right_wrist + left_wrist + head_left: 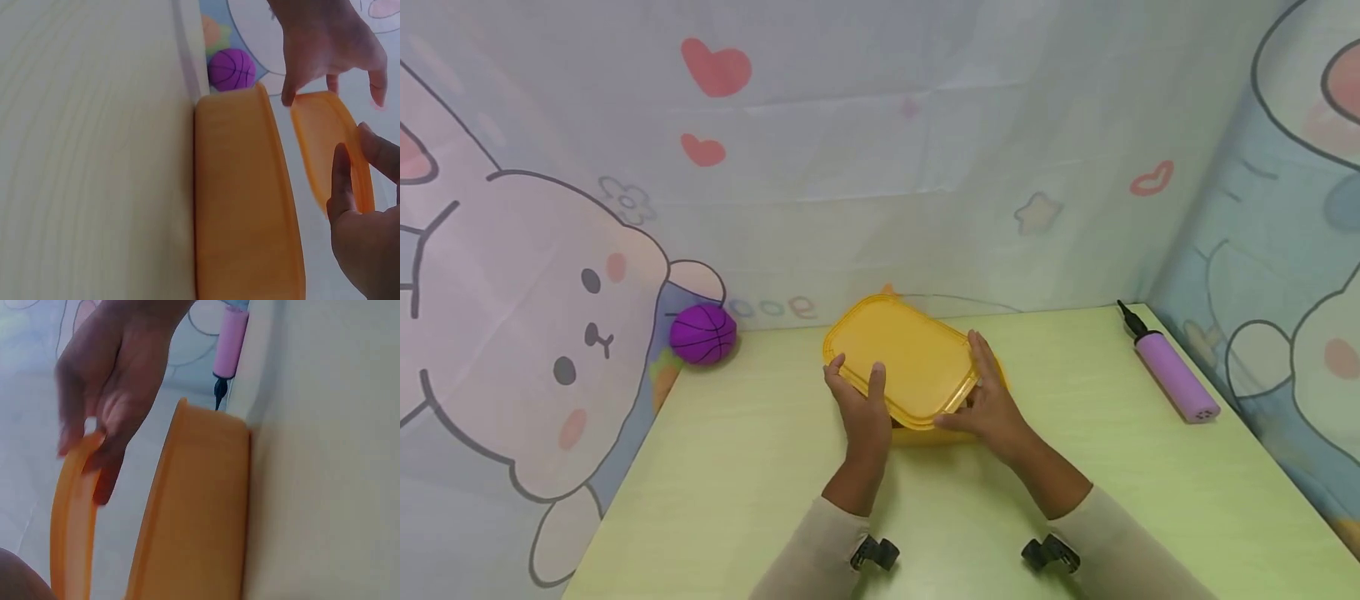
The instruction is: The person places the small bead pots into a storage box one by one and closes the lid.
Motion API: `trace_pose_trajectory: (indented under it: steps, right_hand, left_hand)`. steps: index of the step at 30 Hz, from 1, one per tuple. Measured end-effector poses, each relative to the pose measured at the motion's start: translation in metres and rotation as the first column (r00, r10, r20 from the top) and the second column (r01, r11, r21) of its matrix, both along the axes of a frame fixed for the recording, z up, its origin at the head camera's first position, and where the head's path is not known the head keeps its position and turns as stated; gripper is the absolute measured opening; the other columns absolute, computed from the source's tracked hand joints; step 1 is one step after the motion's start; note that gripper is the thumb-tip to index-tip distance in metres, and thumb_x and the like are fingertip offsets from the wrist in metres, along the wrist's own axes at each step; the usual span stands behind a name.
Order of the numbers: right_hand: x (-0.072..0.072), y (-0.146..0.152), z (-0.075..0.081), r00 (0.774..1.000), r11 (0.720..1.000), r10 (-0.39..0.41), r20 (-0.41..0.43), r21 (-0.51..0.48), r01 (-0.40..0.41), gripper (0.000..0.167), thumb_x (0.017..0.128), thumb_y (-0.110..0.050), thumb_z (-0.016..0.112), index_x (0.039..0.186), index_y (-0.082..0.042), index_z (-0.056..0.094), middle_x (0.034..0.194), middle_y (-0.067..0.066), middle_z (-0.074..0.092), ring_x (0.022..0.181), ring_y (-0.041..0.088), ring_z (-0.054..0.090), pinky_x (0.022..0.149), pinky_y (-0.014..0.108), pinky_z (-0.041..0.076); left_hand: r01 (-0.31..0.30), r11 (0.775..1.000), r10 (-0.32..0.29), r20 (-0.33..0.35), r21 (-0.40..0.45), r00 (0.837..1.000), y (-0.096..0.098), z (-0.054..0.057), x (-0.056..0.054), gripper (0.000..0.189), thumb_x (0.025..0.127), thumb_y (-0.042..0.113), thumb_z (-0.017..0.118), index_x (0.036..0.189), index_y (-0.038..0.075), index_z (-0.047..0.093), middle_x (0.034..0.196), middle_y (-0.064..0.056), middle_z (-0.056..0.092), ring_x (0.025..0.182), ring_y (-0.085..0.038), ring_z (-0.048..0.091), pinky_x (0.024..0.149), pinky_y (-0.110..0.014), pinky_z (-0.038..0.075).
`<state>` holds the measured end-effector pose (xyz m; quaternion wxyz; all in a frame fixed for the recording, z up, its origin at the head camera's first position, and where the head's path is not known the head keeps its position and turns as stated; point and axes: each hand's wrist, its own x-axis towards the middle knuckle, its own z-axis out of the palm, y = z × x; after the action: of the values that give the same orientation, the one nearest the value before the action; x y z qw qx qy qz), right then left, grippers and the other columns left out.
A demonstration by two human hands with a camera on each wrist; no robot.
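A yellow plastic lid [902,354] is tilted above a yellow rectangular container [936,437], both near the middle of the table. Seen from the right wrist, the lid stands clear of the container's rim and the container [244,200] rests on the table. My left hand [861,412] holds the lid's left edge, thumb over the top. On the lid's right edge, my right hand [992,412] pinches with thumb and fingers. The container's inside is mostly hidden under the lid.
A purple toy basketball [703,334] sits at the table's back left. Toward the back right lies a purple hand pump [1176,375] with a black nozzle. Printed fabric [850,150] hangs behind the pale green table [737,500].
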<state>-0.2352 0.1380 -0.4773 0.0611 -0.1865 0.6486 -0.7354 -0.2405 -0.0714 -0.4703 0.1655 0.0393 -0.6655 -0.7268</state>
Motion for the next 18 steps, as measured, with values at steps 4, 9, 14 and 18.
trace_pose_trajectory:
  steps: [4,9,14,18]
  right_hand:
    - [0.0,0.019,-0.003,0.999,0.999,0.04,-0.003,0.007,-0.04,0.149,0.084,0.008,0.089,0.171,-0.049,-0.017,0.185,0.015,-0.004,0.149,0.049,0.053,0.101,0.038,0.063]
    - [-0.008,0.044,-0.001,0.995,0.993,0.098,-0.018,0.075,-0.096,0.149,0.084,0.01,0.088,0.172,-0.046,-0.019,0.185,0.012,-0.011,0.144,0.044,0.06,0.098,0.041,0.065]
    - [-0.015,0.069,0.011,0.99,0.979,0.139,-0.014,0.154,-0.136,0.15,0.083,0.011,0.088,0.172,-0.046,-0.019,0.185,0.011,-0.012,0.147,0.048,0.056,0.095,0.041,0.066]
    - [-0.017,0.082,0.025,0.991,0.975,0.132,-0.021,0.182,-0.126,0.144,0.089,0.012,0.083,0.17,-0.049,-0.02,0.185,0.005,-0.02,0.15,0.051,0.051,0.095,0.039,0.066]
  left_hand:
    - [0.003,0.998,-0.002,0.009,-0.057,1.0,-0.015,0.007,-0.017,0.081,0.108,0.046,0.065,0.168,0.022,0.017,0.184,-0.018,0.001,0.172,-0.041,0.004,0.136,-0.066,0.016]
    - [0.102,0.972,-0.086,0.081,-0.211,0.993,-0.038,0.016,-0.037,0.097,0.107,0.054,0.065,0.175,0.026,0.001,0.183,-0.022,0.01,0.169,-0.048,0.016,0.132,-0.069,0.027]
    - [0.271,0.878,-0.231,0.147,-0.393,0.962,-0.052,0.031,-0.05,0.104,0.107,0.056,0.063,0.176,0.025,-0.008,0.178,-0.023,0.029,0.163,-0.051,0.032,0.129,-0.07,0.033]
    - [0.348,0.809,-0.3,0.176,-0.473,0.937,-0.058,0.037,-0.056,0.105,0.107,0.058,0.063,0.177,0.023,-0.007,0.176,-0.022,0.035,0.161,-0.048,0.037,0.128,-0.069,0.036]
